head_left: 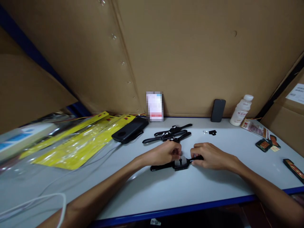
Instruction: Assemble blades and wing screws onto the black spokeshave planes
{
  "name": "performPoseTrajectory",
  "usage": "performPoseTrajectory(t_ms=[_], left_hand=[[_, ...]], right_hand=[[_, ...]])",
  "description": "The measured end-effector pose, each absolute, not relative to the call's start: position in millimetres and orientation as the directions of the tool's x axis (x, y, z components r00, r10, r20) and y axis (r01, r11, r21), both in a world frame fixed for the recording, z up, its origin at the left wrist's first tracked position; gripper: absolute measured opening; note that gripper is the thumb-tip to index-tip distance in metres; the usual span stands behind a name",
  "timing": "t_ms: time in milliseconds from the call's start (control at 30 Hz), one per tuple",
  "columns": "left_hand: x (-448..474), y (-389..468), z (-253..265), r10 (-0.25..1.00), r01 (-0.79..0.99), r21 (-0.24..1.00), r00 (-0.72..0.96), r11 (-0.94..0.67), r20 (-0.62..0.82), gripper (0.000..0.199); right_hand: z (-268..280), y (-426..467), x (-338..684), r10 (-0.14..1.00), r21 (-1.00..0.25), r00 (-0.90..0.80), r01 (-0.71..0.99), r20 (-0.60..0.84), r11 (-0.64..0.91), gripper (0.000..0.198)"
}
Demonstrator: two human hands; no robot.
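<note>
A black spokeshave (162, 166) lies across the table in front of me, its long handles pointing left and right. A light-grey blade (182, 161) with a dark slot sits at its middle. My right hand (209, 155) has its fingers closed around the right handle. My left hand (169, 152) is closed in a pinch at the upper left edge of the blade; its fingertips are partly hidden. Just beyond the left hand lie several more black spokeshaves (162, 137). Small silver screws (205, 132) and a small black plate (212, 132) rest farther back on the right.
Yellow plastic packages (68, 155) and a black power bank (130, 129) with a white cable fill the left side. A bright screen (155, 106), a dark phone (218, 110) and a white bottle (241, 110) stand along the cardboard wall (190, 63). Small packets (263, 144) lie at right.
</note>
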State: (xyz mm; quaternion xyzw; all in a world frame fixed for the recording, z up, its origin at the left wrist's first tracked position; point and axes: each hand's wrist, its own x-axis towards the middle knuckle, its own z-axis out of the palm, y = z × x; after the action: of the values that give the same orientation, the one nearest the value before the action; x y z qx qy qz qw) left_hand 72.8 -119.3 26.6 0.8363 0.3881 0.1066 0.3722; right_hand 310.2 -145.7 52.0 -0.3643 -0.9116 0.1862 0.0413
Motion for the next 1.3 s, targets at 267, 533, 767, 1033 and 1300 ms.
performPoseTrajectory(t_ms=[267,533,767,1033,1300], left_hand=[[75,-115,19,0.799,0.486,0.790,0.602,-0.375,0.009,0.006],[75,-112,23,0.818,0.419,0.838,0.573,-0.350,0.055,0.027],[74,-110,22,0.768,0.390,0.891,0.636,-0.231,-0.079,0.031],[73,-107,22,0.743,0.349,0.916,0.663,-0.199,-0.091,0.021],[76,-111,20,0.764,0.371,0.894,0.643,-0.249,-0.054,0.014]], right_hand=[[46,-144,311,0.697,-0.291,-0.714,0.681,-0.058,0.672,0.003],[43,-144,312,0.695,-0.283,-0.718,0.677,-0.047,0.680,0.005],[40,-142,314,0.693,-0.281,-0.720,0.671,-0.025,0.687,0.004],[43,-143,313,0.698,-0.284,-0.714,0.680,-0.047,0.676,0.004],[45,-143,313,0.693,-0.272,-0.718,0.680,-0.063,0.680,0.004]])
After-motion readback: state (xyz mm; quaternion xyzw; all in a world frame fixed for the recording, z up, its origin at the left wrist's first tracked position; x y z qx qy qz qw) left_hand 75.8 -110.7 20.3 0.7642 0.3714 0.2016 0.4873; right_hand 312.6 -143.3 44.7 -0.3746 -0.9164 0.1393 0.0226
